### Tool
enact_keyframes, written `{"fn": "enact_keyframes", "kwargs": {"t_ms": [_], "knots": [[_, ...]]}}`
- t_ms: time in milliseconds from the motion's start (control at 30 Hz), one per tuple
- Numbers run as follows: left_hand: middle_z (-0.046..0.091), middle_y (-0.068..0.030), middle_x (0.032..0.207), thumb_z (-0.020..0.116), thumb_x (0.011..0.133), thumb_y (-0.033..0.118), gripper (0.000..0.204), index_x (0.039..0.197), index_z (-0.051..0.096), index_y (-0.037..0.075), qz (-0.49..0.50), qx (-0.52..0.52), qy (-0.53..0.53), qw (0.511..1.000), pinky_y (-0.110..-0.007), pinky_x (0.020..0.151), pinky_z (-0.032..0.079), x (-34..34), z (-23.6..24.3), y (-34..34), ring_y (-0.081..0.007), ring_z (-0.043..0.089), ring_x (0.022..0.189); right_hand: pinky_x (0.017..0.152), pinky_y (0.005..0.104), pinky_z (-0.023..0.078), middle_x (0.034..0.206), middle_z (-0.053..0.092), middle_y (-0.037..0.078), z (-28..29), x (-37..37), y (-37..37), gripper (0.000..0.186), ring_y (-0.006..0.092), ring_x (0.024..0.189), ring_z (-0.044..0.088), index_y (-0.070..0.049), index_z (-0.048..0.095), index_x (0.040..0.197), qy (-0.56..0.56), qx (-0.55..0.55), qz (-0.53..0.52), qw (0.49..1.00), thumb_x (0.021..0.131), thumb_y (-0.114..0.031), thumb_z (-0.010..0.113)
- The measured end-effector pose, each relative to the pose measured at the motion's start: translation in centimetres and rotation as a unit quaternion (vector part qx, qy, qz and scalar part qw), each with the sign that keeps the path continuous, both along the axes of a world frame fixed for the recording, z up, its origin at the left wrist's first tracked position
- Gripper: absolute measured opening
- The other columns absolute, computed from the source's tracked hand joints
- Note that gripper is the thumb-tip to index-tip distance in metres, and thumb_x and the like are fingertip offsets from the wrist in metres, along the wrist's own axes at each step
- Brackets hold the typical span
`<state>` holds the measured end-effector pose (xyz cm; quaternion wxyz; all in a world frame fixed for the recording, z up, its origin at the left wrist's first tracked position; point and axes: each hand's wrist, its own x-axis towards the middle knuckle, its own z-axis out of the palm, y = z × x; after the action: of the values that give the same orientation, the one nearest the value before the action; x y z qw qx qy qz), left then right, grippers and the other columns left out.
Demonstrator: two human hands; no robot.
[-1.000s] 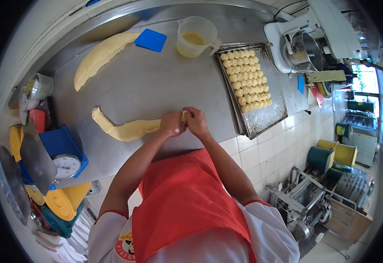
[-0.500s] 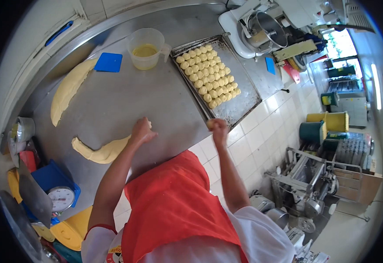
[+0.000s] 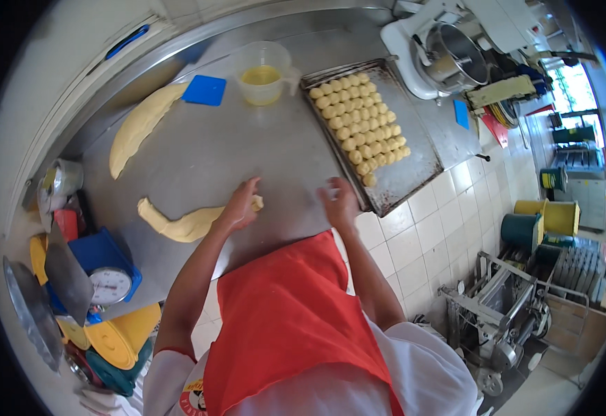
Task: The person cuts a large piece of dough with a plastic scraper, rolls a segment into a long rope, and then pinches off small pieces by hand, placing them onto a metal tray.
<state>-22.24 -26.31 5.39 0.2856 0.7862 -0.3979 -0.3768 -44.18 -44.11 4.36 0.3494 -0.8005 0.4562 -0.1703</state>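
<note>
My left hand (image 3: 243, 206) is closed around one end of a pale yellow dough strip (image 3: 188, 225), which curves away to the left on the steel table. A small stub of the dough pokes out past the fingers. My right hand (image 3: 339, 202) hovers by the table's front edge, just left of the tray's near corner, fingers apart and with nothing seen in it. On the dark-rimmed baking tray (image 3: 424, 142), several round dough balls (image 3: 358, 121) sit in tight rows. One single dough ball (image 3: 369, 179) lies at the near end of these.
A larger dough slab (image 3: 140, 132) lies at the far left beside a blue scraper (image 3: 204, 90). A clear jug (image 3: 261, 78) of yellow liquid stands behind. A stand mixer (image 3: 414, 59) is at the back right, a dial scale (image 3: 111, 286) at the left.
My right hand has let go of a dough ball, which now lies at the near end of the tray's rows, and has drawn back left. The whole view has shifted rightward.
</note>
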Motion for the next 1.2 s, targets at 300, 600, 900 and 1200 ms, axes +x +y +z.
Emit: {"fn": "enact_keyframes", "kwargs": {"t_ms": [300,600,900,1200], "knots": [[0.07,-0.0208,0.102,0.077,0.071,0.016,0.041,0.109,0.066,0.004,-0.055,0.032,-0.085,0.994,-0.044,0.09,0.053,0.7,-1.3,3.3,-0.0379,0.067,0.1,0.072,0.0356,0.055,0.091,0.071,0.016,-1.2,11.7,9.8,0.031,0.0215,0.079,0.068,0.0,0.067,0.117,-0.096,0.234,0.153,0.955,0.095,-0.021,0.062],[0.073,-0.0209,0.093,0.063,0.079,0.024,0.024,0.091,0.074,0.005,-0.113,0.147,-0.149,0.971,-0.047,0.078,0.057,-1.0,-0.6,-0.1,-0.0372,0.071,0.09,0.065,0.043,0.054,0.084,0.068,0.022,-1.8,10.4,8.2,0.026,0.039,0.071,0.065,0.001,0.067,0.087,0.117,-0.068,0.27,0.953,0.095,-0.022,0.058],[0.064,-0.0244,0.114,0.069,0.073,0.014,0.044,0.114,0.06,0.002,-0.023,0.127,-0.158,0.979,-0.048,0.093,0.05,1.0,-2.5,0.4,-0.0409,0.061,0.111,0.059,0.0308,0.052,0.086,0.07,0.009,-1.6,-8.5,-2.0,0.031,0.0154,0.072,0.065,0.005,0.07,0.1,-0.269,0.224,-0.126,0.928,0.095,-0.022,0.055],[0.049,-0.0225,0.128,0.081,0.068,0.013,0.072,0.131,0.047,0.002,0.025,0.051,-0.094,0.994,-0.048,0.103,0.043,-1.0,-1.8,2.4,-0.0438,0.05,0.12,0.076,0.0419,0.054,0.088,0.07,0.018,-4.8,-5.9,-13.3,0.045,0.0335,0.084,0.068,0.003,0.067,0.103,0.127,-0.04,-0.179,0.975,0.082,-0.036,0.076]]}}
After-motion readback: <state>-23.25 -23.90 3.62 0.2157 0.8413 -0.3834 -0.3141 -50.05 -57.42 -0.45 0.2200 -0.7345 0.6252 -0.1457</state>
